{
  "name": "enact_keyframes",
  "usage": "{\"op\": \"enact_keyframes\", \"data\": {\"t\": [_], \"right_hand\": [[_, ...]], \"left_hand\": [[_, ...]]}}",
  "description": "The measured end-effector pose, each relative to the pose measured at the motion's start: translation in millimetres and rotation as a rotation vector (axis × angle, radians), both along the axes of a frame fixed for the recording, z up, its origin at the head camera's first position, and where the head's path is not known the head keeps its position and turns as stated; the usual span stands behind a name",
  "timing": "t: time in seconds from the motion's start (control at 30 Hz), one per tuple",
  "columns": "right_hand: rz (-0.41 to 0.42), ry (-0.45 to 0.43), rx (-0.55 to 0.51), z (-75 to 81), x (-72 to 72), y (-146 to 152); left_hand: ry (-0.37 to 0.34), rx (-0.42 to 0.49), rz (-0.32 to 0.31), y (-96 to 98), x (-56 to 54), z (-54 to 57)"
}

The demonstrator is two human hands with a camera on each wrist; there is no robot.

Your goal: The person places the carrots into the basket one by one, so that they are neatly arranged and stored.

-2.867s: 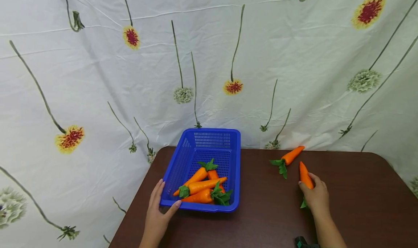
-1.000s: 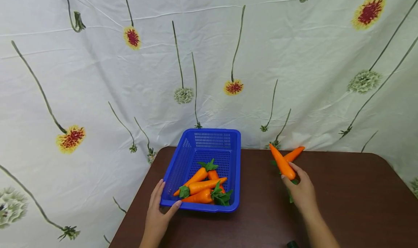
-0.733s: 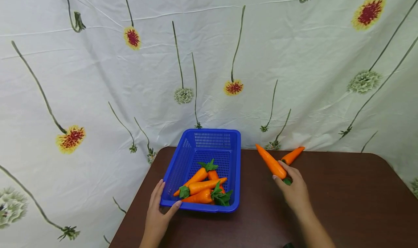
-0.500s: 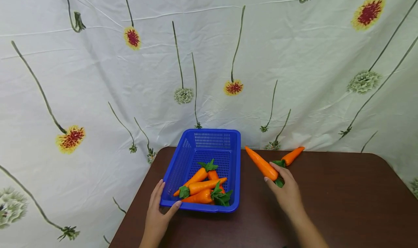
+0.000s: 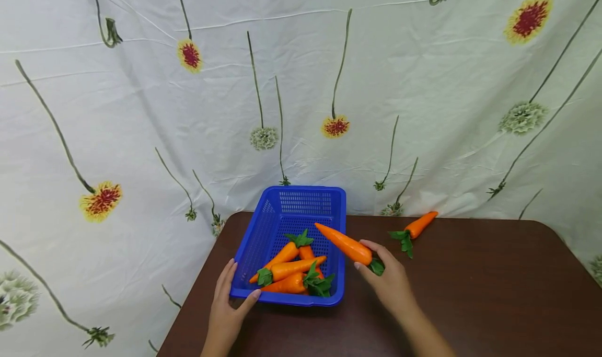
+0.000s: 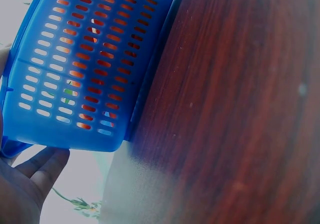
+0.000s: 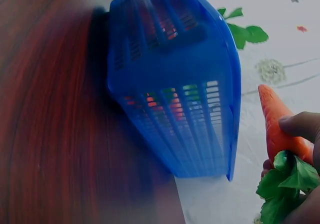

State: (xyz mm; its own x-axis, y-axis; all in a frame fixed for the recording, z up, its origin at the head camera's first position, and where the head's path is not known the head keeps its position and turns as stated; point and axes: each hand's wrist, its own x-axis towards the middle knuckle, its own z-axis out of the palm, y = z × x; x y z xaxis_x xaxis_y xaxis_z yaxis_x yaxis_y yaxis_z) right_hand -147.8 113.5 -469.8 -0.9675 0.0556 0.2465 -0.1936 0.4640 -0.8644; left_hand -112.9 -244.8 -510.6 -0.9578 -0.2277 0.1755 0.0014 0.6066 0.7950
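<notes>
A blue plastic basket (image 5: 344, 242) stands on the dark brown table with several orange carrots (image 5: 296, 266) with green leafy tops in it. My left hand (image 5: 224, 307) holds the basket's near left corner, its thumb on the front rim and its fingers along the left side. In the left wrist view its fingers (image 6: 47, 169) lie against the slotted wall. My right hand (image 5: 390, 281) grips a carrot (image 5: 345, 243) at its thick, leafy end. The carrot's tip points up and left, over the basket's right rim. In the right wrist view the thumb lies across this carrot (image 7: 280, 129).
One more carrot (image 5: 420, 225) lies on the table (image 5: 475, 289) near its back edge, right of the basket. Behind the table hangs a white cloth (image 5: 301, 48) printed with flowers. The table's left edge runs close beside my left hand.
My right hand has picked up the carrot from the table's right side and carried it left to the basket's right rim. My left hand and the basket have stayed in place.
</notes>
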Motion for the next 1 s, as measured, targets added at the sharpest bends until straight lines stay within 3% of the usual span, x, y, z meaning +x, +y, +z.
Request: {"op": "enact_keyframes", "data": {"t": [0.17, 0.3, 0.67, 1.0], "right_hand": [[0.076, 0.126, 0.001, -1.7, 1.8, -13.6], [0.112, 0.17, 0.017, -0.9, 4.8, -24.9], [0.231, 0.226, 0.011, 1.5, 8.5, -49.1], [0.287, 0.201, 0.021, 11.1, 7.6, -63.3]], "left_hand": [[-0.011, -0.001, 0.001, -0.6, -0.3, -0.6], [-0.016, -0.004, 0.0, -0.6, -0.3, -0.4], [-0.038, -0.008, 0.005, 0.3, 0.0, 2.5], [-0.025, 0.004, 0.001, -0.2, 0.8, 1.4]]}}
